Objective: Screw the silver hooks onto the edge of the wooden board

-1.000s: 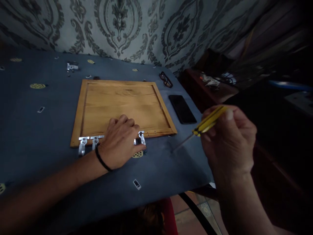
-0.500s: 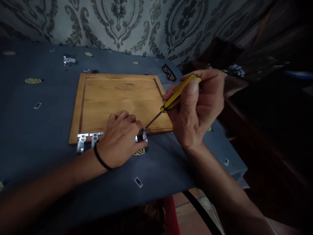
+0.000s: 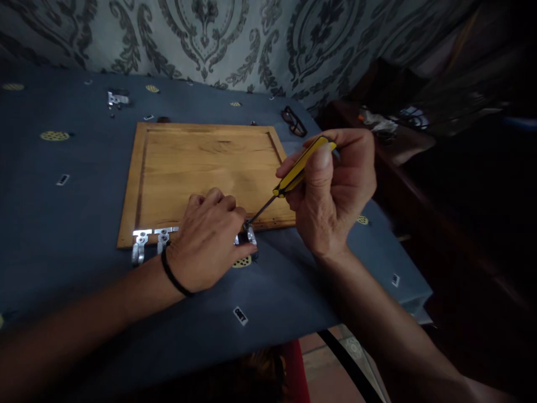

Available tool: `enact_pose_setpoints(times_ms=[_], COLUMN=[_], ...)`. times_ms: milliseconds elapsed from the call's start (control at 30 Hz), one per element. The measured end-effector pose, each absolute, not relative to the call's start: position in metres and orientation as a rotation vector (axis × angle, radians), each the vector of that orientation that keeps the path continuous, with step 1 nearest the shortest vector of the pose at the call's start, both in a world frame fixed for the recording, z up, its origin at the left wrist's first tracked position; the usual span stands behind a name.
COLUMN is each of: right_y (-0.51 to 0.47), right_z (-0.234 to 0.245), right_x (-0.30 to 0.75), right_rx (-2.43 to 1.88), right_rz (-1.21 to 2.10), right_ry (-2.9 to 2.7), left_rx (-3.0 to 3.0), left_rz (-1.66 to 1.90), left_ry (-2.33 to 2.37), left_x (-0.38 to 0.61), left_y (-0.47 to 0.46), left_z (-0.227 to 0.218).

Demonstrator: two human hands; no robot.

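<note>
A framed wooden panel (image 3: 201, 168) lies flat on a table under a blue cloth (image 3: 84, 268). Metal hook brackets (image 3: 146, 242) line its near edge. My left hand (image 3: 207, 240) lies over that edge, fingers curled and pressing down on a metal bracket (image 3: 250, 235) at its fingertips. My right hand (image 3: 335, 187) is closed around a yellow-handled screwdriver (image 3: 300, 168). The screwdriver slants down to the left, and its tip meets the bracket beside my left fingertips.
A loose metal bracket (image 3: 116, 99) lies at the far left of the table and dark glasses (image 3: 294, 121) at the far right corner. A patterned wall rises behind. Dark furniture with clutter (image 3: 377, 120) stands to the right. The table edge runs near me.
My right hand swung the screwdriver in from the right, off the table's side, and brought its tip down onto the bracket. My left hand stayed on the panel's near edge.
</note>
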State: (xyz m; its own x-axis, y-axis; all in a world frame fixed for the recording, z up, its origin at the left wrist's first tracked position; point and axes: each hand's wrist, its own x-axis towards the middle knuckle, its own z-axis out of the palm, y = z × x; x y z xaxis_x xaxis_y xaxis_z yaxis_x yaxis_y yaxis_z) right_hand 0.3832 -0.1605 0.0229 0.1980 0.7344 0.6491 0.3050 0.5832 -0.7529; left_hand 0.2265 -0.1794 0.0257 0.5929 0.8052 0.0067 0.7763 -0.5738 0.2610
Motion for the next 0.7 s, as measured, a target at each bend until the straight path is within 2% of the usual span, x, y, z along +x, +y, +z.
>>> enact_pose_setpoints(times_ms=[233,700], right_y=[-0.163,-0.163], right_z=[0.0254,0.0252], right_x=[0.3823,0.3823], right_rx=[-0.877,-0.921], right_rz=[0.47,0.457], right_ry=[-1.342,-1.379], left_rx=[2.592,2.592], left_rz=[0.199,0.19], left_ry=[1.305,1.307], left_x=[0.2261,0.2255], left_y=[-0.1789,-0.1785], left_z=[0.0253,0.0246])
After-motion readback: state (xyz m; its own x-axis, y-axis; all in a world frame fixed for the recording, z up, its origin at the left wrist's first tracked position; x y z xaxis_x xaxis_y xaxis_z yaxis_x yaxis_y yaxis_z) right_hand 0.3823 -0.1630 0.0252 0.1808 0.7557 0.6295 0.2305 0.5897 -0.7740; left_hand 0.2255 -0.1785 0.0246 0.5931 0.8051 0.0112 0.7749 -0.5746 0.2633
